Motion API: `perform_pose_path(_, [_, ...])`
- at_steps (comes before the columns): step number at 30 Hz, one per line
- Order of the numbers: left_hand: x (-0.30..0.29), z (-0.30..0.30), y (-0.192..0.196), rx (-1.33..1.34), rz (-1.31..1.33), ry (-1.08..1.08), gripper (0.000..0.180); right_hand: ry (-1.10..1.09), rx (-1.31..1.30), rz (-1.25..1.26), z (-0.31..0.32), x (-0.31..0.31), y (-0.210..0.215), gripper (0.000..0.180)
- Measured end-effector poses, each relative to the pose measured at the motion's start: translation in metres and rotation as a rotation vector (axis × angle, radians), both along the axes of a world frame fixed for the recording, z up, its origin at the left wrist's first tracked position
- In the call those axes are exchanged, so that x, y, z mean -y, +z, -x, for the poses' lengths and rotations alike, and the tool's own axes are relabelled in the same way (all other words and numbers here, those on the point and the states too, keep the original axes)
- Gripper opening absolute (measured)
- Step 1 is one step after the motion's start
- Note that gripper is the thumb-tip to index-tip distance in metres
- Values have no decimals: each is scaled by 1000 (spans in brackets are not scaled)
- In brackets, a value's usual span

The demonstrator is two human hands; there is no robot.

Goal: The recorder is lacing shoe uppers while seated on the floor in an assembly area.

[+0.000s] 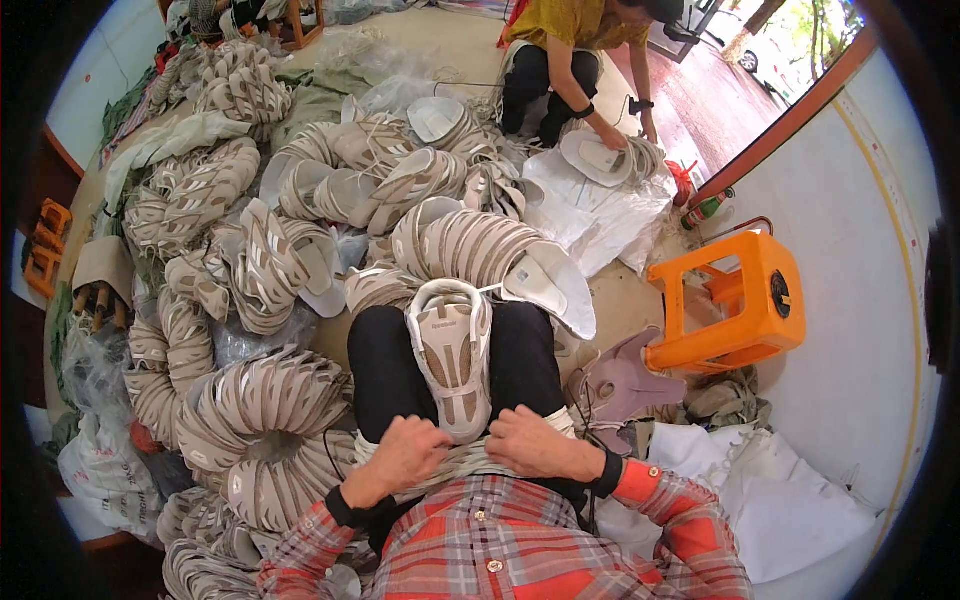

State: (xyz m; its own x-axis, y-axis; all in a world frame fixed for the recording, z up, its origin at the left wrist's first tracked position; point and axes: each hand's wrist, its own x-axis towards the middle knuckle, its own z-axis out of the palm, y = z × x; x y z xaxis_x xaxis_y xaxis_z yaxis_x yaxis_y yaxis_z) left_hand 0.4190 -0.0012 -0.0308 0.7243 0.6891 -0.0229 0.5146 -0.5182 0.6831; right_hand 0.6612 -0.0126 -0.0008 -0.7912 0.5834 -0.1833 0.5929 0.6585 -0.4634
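Note:
A beige and white shoe upper lies along my lap between my dark-trousered thighs, its rounded toe end toward me. My left hand is beside the toe's left edge, knuckles up and fingers curled closed. On the other side my right hand is also closed, its fingertips by the toe's right edge. Whatever the fingers of either hand pinch is hidden or too small to name. Pale cords run across my lap under both hands. Just beyond my knees curves a nested row of similar uppers.
Coiled stacks of uppers crowd the floor on the left. An orange plastic stool lies tipped on the right, near mauve cut pieces and white cloth. Across from me a crouching co-worker handles uppers on white plastic sheeting.

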Motion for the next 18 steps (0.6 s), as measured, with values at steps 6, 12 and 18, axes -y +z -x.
perform_pose_path(6, [17, -2, 19, -142, 52, -88, 12, -37, -10, 12, 12, 11, -22, 13])
perform_pose_path(12, [1, 5, 75, 77, 474, 253, 12, -387, -415, 703, 39, -6, 30, 20])
perform_pose_path(18, [-8, 249, 135, 69, -241, 829, 24, -269, -490, 931, -68, -21, 122, 21])
